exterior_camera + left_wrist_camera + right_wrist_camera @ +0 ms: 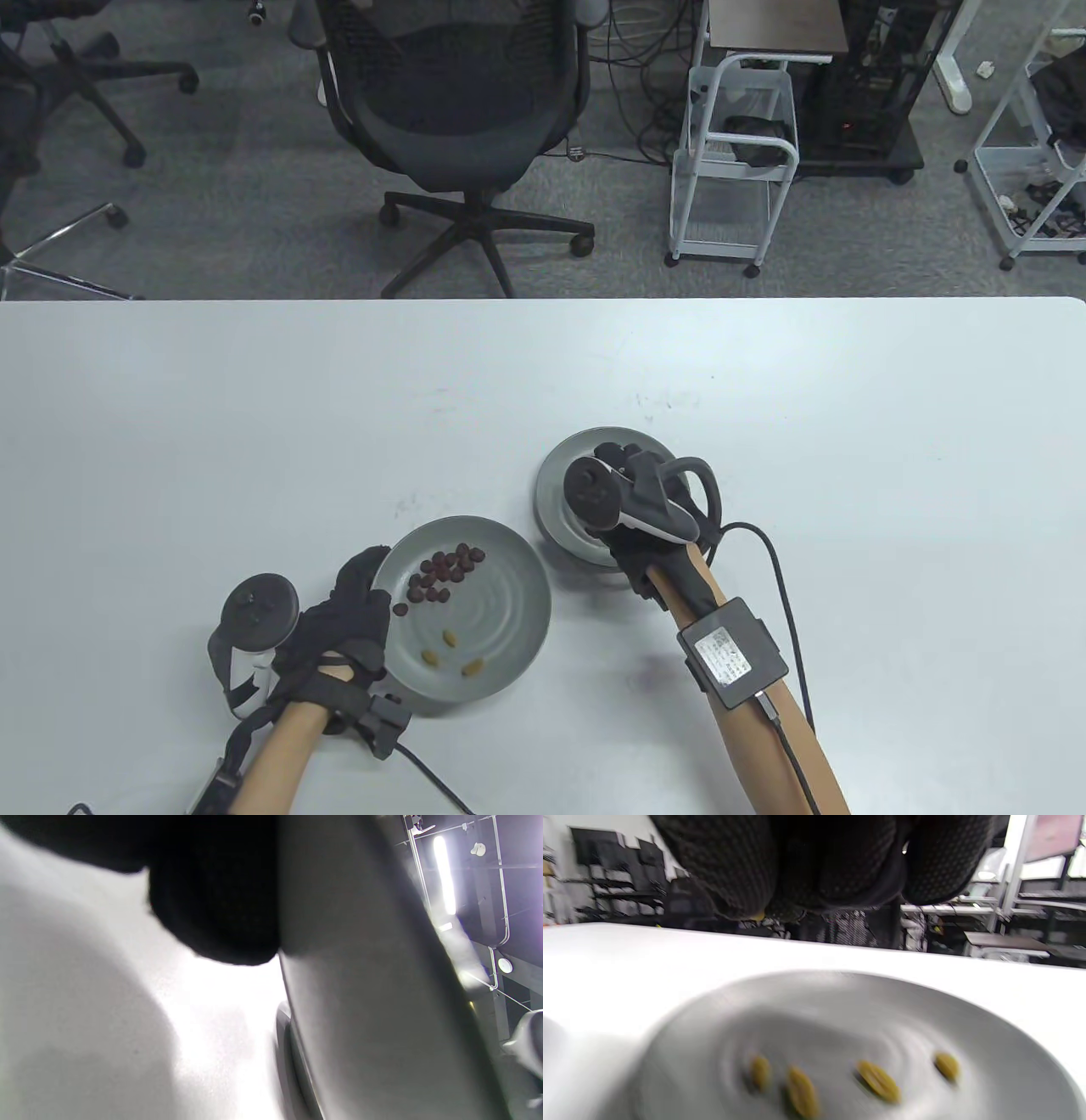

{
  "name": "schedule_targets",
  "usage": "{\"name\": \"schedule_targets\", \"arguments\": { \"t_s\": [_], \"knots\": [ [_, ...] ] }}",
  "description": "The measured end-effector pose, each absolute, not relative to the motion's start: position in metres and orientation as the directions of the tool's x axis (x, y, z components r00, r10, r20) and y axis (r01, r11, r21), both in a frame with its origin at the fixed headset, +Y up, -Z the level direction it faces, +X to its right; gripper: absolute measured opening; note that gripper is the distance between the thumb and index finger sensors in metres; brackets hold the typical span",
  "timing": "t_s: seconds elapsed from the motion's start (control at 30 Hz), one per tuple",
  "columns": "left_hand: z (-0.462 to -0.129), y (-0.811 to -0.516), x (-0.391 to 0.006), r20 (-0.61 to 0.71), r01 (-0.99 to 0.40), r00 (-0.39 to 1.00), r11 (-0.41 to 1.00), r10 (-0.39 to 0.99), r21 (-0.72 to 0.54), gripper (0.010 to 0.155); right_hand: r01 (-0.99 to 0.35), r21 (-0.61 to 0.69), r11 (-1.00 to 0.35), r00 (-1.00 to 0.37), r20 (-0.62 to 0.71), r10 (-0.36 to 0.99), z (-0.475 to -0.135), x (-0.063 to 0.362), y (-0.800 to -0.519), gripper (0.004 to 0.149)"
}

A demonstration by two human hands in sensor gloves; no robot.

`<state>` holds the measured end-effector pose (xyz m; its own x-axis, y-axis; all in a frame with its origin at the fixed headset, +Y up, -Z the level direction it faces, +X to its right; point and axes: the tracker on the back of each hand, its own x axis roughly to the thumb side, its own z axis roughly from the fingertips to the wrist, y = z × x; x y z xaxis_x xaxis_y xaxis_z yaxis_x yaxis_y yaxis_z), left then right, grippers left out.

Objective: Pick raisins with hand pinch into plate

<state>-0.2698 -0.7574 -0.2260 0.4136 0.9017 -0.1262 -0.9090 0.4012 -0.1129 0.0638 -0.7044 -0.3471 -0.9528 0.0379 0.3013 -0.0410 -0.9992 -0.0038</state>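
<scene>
A large grey plate [509,628] at the front holds a cluster of dark raisins [444,575] and three yellow raisins [446,650]. My left hand [361,598] grips this plate's left rim; the left wrist view shows a dark finger [212,899] against the plate's wall [360,984]. A smaller grey plate [556,492] lies to the right, with several yellow raisins [878,1082] in it. My right hand [618,458] hovers over it with its fingertips [729,866] bunched, and a yellow raisin [758,916] shows pinched between them.
The white table [254,424] stretches wide to the left and back. Beyond its far edge stand an office chair [458,93] and white wire carts [734,161]. A sensor box and cable [734,649] sit on my right forearm.
</scene>
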Motion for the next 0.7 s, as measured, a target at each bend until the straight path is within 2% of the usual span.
{"name": "schedule_targets", "arguments": {
  "t_s": [0.1,0.33,0.7],
  "knots": [
    [-0.226,-0.758,-0.269,-0.129,-0.908,0.416,0.403,0.900,-0.115,0.061,-0.007,0.020,-1.000,-0.968,0.252,0.012,-0.357,0.072,-0.724,0.042],
    [-0.226,-0.759,-0.268,-0.134,-0.905,0.422,0.409,0.896,-0.118,0.061,0.065,0.030,-0.997,-0.973,0.223,-0.056,-0.365,0.074,-0.745,0.040],
    [-0.227,-0.758,-0.268,-0.132,-0.904,0.424,0.410,0.896,-0.119,0.061,0.132,0.048,-0.990,-0.972,0.202,-0.120,-0.363,0.066,-0.750,0.040]
  ]
}}
